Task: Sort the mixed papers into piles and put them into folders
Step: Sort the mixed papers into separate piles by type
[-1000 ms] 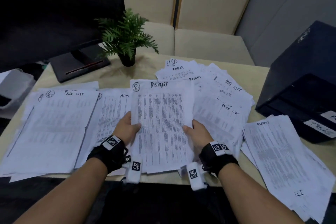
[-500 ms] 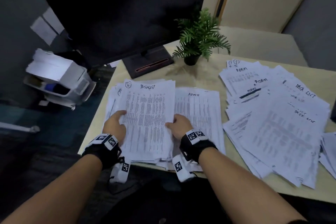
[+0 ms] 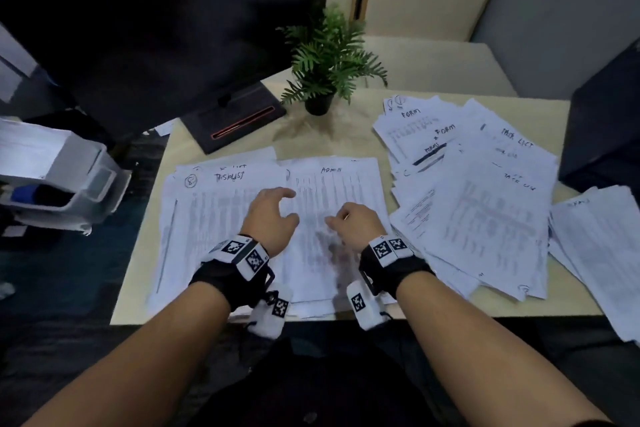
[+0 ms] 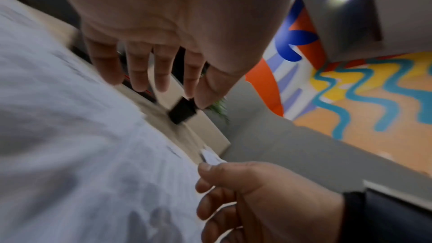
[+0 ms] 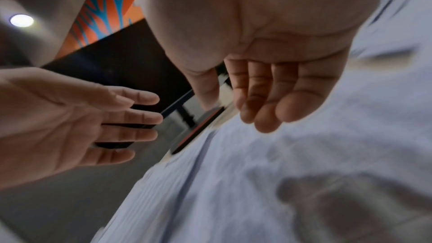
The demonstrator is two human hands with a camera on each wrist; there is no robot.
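The sheet headed TASKLIST with a circled 8 (image 3: 221,215) lies on top of the left pile. Beside it is the ADMIN pile (image 3: 341,180). My left hand (image 3: 291,206) hovers over the seam between these two piles, fingers spread and straight (image 4: 145,73), holding nothing. My right hand (image 3: 341,218) hangs just above the ADMIN pile with loosely curled fingers (image 5: 261,103), also holding nothing. A mixed heap of FORM and TASK LIST sheets (image 3: 485,191) spreads to the right. The wrist views are motion-blurred.
A further paper stack (image 3: 602,253) lies at the table's right edge below a black box (image 3: 606,135). A potted fern (image 3: 325,73) and a monitor base (image 3: 235,121) stand at the back. White trays (image 3: 59,180) sit off the table's left side.
Both hands have let go of the TASKLIST sheet, which now lies on the left pile. The hands have lifted and shifted right, over the ADMIN pile.
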